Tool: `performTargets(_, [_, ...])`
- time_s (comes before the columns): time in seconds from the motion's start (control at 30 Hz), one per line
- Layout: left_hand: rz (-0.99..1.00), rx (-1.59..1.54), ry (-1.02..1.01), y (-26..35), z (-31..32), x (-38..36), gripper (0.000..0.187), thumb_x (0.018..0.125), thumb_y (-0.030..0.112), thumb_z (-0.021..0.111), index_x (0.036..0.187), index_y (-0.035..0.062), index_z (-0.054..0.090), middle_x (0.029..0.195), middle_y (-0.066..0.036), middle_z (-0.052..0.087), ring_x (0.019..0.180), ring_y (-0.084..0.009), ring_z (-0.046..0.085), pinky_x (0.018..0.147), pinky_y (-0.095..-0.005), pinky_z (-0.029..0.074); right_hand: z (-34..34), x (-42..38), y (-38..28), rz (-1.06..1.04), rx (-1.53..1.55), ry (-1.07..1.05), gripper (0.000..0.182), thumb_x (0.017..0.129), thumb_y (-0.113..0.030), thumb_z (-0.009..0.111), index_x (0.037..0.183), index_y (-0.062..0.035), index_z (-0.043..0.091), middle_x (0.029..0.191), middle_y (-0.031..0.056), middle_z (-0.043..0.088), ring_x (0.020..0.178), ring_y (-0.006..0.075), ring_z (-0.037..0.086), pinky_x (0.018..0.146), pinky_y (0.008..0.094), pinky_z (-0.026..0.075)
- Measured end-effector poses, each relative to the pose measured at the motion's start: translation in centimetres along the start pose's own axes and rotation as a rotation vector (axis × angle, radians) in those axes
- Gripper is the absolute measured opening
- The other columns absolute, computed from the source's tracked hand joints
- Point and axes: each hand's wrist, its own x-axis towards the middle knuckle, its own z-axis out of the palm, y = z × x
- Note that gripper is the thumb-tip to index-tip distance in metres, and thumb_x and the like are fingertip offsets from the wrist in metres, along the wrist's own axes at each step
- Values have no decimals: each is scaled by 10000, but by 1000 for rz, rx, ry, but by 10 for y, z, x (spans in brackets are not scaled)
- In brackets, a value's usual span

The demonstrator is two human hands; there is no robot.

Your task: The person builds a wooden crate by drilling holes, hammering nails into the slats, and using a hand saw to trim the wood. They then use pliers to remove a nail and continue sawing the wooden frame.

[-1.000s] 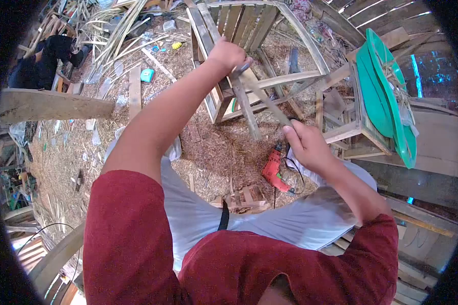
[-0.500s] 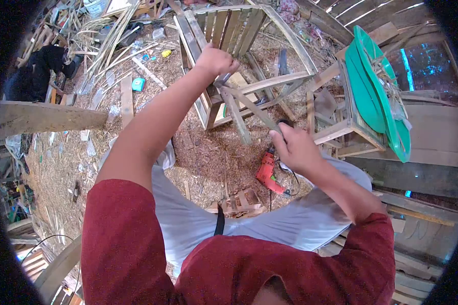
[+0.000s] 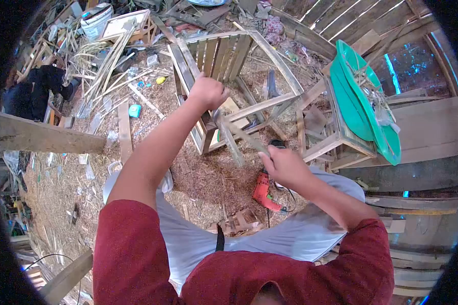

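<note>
My left hand [image 3: 208, 93] is closed at the front corner of the wooden slatted chair [image 3: 290, 76]. Its fingers wrap over the frame there, and what lies inside the fist is partly hidden. My right hand [image 3: 286, 166] grips the near end of a narrow greyish wooden strip [image 3: 247, 138], whose far end reaches the chair just below my left hand. A second slat end [image 3: 233, 148] sticks out toward me beside that strip. A red power drill [image 3: 264, 193] lies on the floor just below my right hand.
On the right, a green plastic chair-shaped piece [image 3: 359, 96] rests on another wooden frame [image 3: 323, 147]. A beam [image 3: 51, 133] juts in from the left. Thin sticks [image 3: 104, 68], a teal tape measure [image 3: 134, 111] and wood shavings [image 3: 86, 193] cover the floor.
The view has tilted, so the chair, drill and both hands sit lower in the picture. My left hand is slightly nearer the chair's front corner. Both hands keep their grip.
</note>
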Motion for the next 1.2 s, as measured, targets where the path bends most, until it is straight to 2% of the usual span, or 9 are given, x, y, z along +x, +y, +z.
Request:
performTargets(0.1, [2,7,35,6,-4,-4,537,979,378,379,708,75,730,795,-167,725,810,-360,683,964,-484,416,11,4,15,-30,132,28,450,1055,-405,493,910,7,599,762,226,651,688,408,662,680,531,526])
performTargets(0.17, [19,-49,151,3,-9,-8,460,988,357,407,850,55,726,990,-166,725,1000,-325,651,997,-495,408,14,-2,16,-7,430,38,471,1062,-430,491,875,-9,590,708,160,628,598,325,636,623,471,527])
performTargets(0.2, [28,-85,275,3,-9,-9,430,990,350,422,906,52,720,1050,-162,717,1047,-316,636,1006,-499,405,16,1,6,-6,734,43,434,1070,-475,470,936,-79,584,652,39,529,505,182,510,514,377,465])
performTargets(0.27, [28,-189,400,4,-10,-17,337,988,304,494,1145,50,650,1244,-183,634,1172,-336,565,1055,-512,386,-2,-15,-5,274,1074,-23,385,1092,-455,420,945,-119,537,614,-13,439,459,129,426,459,321,391])
performTargets(0.43, [-12,-286,682,13,21,-36,454,928,322,625,1294,56,581,1358,-253,536,1306,-407,478,1130,-494,348,25,-32,-6,624,1815,-51,371,1102,-481,384,992,-145,496,609,-54,375,415,84,316,377,273,284])
performTargets(0.57, [-426,-716,485,31,-1,-88,589,894,231,686,1387,-36,506,1426,-294,491,1363,-369,456,1132,-457,362,98,-7,46,842,1910,-481,485,1089,-576,324,1014,-136,514,624,-84,358,451,66,308,396,254,302])
performTargets(0.7, [-992,-1738,254,30,7,-111,623,963,380,589,1414,-41,505,1388,-254,565,1291,-304,537,1113,-438,376,125,4,41,645,1855,-533,542,1083,-599,313,1018,-109,535,628,-94,354,459,53,312,396,243,314])
performTargets(0.97, [-609,-1566,-96,25,27,-132,945,926,663,586,1569,28,308,1612,-224,336,1483,-351,321,1215,-521,223,138,-5,32,595,1350,-346,484,1085,-555,381,1164,-122,580,635,-59,387,476,84,384,412,268,349])
performTargets(1.2, [-406,-1768,-171,14,39,-129,817,980,549,601,1562,47,322,1602,-190,357,1461,-326,367,1215,-482,261,181,-17,35,723,970,-406,316,1057,-356,550,1061,-53,638,711,-7,512,520,117,466,445,296,435])
